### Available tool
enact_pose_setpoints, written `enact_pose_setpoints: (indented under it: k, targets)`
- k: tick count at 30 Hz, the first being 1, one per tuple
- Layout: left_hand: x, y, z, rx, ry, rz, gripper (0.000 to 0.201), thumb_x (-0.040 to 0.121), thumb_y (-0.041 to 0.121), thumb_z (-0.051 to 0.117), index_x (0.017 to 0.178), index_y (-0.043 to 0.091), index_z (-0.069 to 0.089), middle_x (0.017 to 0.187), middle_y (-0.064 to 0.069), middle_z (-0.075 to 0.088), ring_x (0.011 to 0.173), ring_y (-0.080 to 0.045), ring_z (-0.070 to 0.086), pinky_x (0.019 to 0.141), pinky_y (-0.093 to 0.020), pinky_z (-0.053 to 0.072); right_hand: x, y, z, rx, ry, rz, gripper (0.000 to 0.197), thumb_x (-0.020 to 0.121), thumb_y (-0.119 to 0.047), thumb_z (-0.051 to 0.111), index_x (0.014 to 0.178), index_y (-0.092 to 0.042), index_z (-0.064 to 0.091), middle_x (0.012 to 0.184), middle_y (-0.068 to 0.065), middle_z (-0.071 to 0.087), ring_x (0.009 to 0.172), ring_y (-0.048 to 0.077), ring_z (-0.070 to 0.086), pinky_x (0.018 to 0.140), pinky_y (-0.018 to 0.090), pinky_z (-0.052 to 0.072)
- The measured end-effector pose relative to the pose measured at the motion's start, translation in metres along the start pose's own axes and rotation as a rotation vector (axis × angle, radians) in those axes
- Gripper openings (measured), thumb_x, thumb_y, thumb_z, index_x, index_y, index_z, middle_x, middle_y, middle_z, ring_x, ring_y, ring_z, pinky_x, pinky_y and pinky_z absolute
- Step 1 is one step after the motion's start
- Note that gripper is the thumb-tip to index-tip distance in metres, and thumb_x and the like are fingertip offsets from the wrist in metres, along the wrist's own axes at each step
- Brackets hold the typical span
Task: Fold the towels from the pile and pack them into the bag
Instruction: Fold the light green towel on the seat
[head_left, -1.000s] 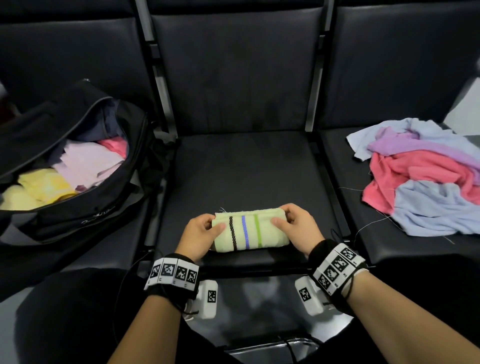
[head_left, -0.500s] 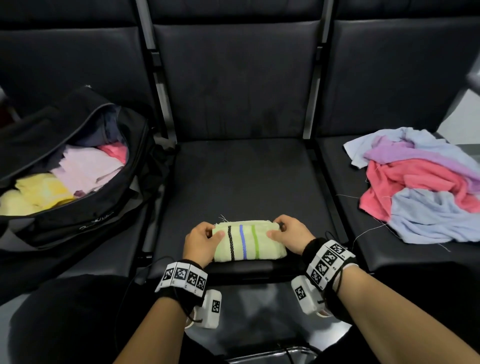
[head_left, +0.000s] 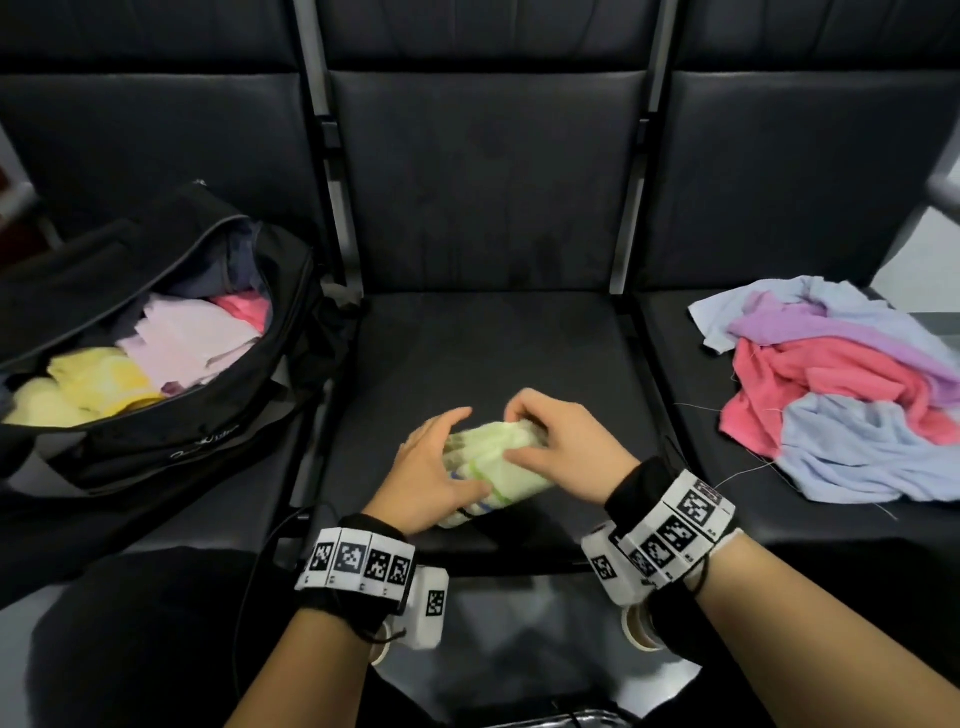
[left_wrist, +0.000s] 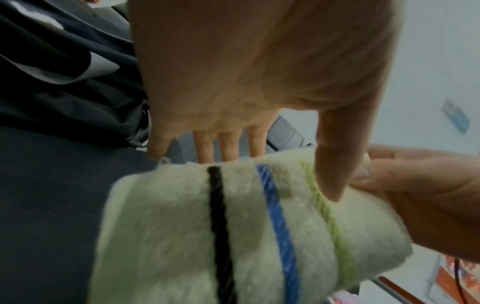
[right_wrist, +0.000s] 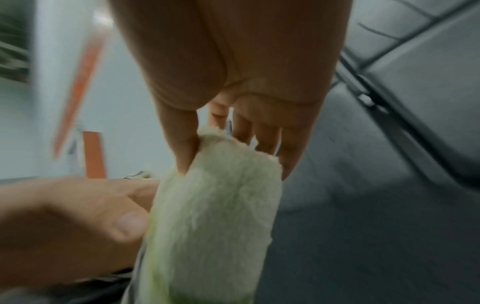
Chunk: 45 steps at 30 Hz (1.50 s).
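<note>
A folded pale green towel (head_left: 511, 470) with black, blue and green stripes is held a little above the middle seat (head_left: 483, 358), turned at a slant. My left hand (head_left: 465, 452) grips its striped end, thumb on the near face (left_wrist: 246, 236) and fingers behind. My right hand (head_left: 519, 436) pinches the other end (right_wrist: 221, 205) between thumb and fingers. The open black bag (head_left: 208, 441) lies on the left seat with folded yellow, pale pink and pink towels inside. The towel pile (head_left: 841, 384) lies on the right seat.
Metal frame bars (head_left: 631, 218) separate the three dark seats. The bag's raised flap (head_left: 130, 260) stands behind its opening. Loose threads trail from the pile toward my right wrist. My dark-clothed knee (head_left: 130, 623) sits below the left seat's edge.
The towel lay flat across the seat's front edge with a hand at each end. Both hands have now closed in, lifted it and turned it at an angle.
</note>
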<state>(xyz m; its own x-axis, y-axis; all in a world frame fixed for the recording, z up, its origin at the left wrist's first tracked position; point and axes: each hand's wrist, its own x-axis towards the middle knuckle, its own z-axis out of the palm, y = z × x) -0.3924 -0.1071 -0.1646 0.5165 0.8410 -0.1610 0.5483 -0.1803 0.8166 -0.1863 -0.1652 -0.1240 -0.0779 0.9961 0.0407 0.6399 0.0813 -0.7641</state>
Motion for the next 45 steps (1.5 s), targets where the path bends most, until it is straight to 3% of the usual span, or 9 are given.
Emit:
enact_pose_setpoints:
  k: [2, 5, 8, 12, 17, 22, 30, 38, 45]
  targets:
    - [-0.001, 0.008, -0.004, -0.078, -0.055, 0.014, 0.086, 0.057, 0.032, 0.083, 0.136, 0.033, 0.050, 0.130, 0.009, 0.059, 0.123, -0.015, 0.056, 0.112, -0.044, 0.039, 0.006, -0.022, -0.005, -0.064, -0.067, -0.069, 0.026, 0.078, -0.025, 0.073, 0.095, -0.031, 0.053, 0.091, -0.009, 0.062, 0.086, 0.010, 0.058, 0.080, 0.040, 0.050]
    - [-0.006, 0.012, -0.011, -0.070, -0.018, 0.031, 0.061, 0.059, 0.025, 0.087, 0.114, 0.034, 0.061, 0.103, 0.008, 0.067, 0.096, -0.009, 0.065, 0.090, -0.038, 0.053, 0.016, -0.044, -0.009, -0.157, -0.119, -0.121, 0.026, 0.081, -0.029, 0.071, 0.099, -0.034, 0.054, 0.097, -0.012, 0.061, 0.093, 0.011, 0.058, 0.083, 0.045, 0.049]
    - [-0.008, 0.018, -0.026, -0.125, 0.031, 0.060, 0.038, 0.060, 0.030, 0.080, 0.096, 0.030, 0.067, 0.091, 0.006, 0.072, 0.083, -0.005, 0.067, 0.074, -0.029, 0.053, 0.026, -0.055, -0.009, -0.069, -0.035, -0.172, 0.031, 0.080, -0.030, 0.070, 0.107, -0.037, 0.057, 0.105, -0.016, 0.063, 0.102, 0.007, 0.060, 0.090, 0.037, 0.050]
    - [-0.006, 0.017, -0.059, -0.412, 0.114, 0.038, 0.036, 0.079, 0.005, 0.081, 0.109, 0.020, 0.069, 0.102, 0.001, 0.077, 0.097, -0.014, 0.073, 0.084, -0.032, 0.058, 0.044, -0.057, 0.005, 0.280, 0.214, -0.077, 0.053, 0.084, -0.027, 0.075, 0.130, -0.035, 0.052, 0.116, -0.015, 0.063, 0.112, 0.006, 0.060, 0.094, 0.021, 0.048]
    - [-0.009, 0.000, -0.103, -0.670, 0.281, -0.002, 0.033, 0.089, 0.007, 0.072, 0.120, 0.014, 0.064, 0.111, -0.003, 0.076, 0.103, -0.019, 0.073, 0.082, -0.029, 0.059, 0.074, -0.062, 0.039, 0.580, -0.179, 0.098, 0.048, 0.087, -0.014, 0.075, 0.130, -0.020, 0.055, 0.118, 0.001, 0.072, 0.110, 0.016, 0.068, 0.087, 0.024, 0.054]
    - [-0.018, -0.024, -0.142, -0.855, 0.381, -0.069, 0.027, 0.092, 0.014, 0.068, 0.119, 0.014, 0.063, 0.112, -0.010, 0.075, 0.103, -0.027, 0.073, 0.082, -0.038, 0.060, 0.117, -0.092, 0.075, 0.598, -0.355, 0.107, 0.054, 0.080, -0.008, 0.080, 0.126, -0.020, 0.056, 0.117, 0.002, 0.072, 0.108, 0.019, 0.069, 0.089, 0.036, 0.058]
    - [-0.025, -0.071, -0.225, -0.907, 0.506, -0.220, 0.034, 0.094, 0.016, 0.067, 0.126, 0.007, 0.060, 0.116, -0.010, 0.074, 0.106, -0.026, 0.072, 0.090, -0.046, 0.058, 0.193, -0.149, 0.137, 0.629, -0.405, 0.129, 0.054, 0.071, -0.017, 0.084, 0.120, -0.014, 0.061, 0.112, 0.007, 0.074, 0.104, 0.025, 0.071, 0.087, 0.042, 0.059]
    - [-0.026, -0.121, -0.290, -0.944, 0.605, -0.350, 0.027, 0.094, -0.001, 0.062, 0.120, 0.005, 0.064, 0.104, -0.009, 0.077, 0.096, -0.025, 0.075, 0.080, -0.037, 0.062, 0.262, -0.190, 0.202, 0.713, -0.497, 0.242, 0.034, 0.087, -0.004, 0.070, 0.121, -0.009, 0.062, 0.108, 0.015, 0.074, 0.098, 0.027, 0.072, 0.086, 0.034, 0.058]
    - [0.010, -0.156, -0.342, -0.947, 0.755, -0.365, 0.045, 0.092, -0.008, 0.060, 0.131, 0.013, 0.050, 0.121, -0.015, 0.068, 0.109, -0.033, 0.068, 0.092, -0.049, 0.056, 0.327, -0.199, 0.245, 0.786, -0.521, 0.259, 0.048, 0.089, 0.006, 0.061, 0.132, -0.012, 0.054, 0.109, 0.015, 0.073, 0.097, 0.026, 0.071, 0.081, 0.035, 0.058]
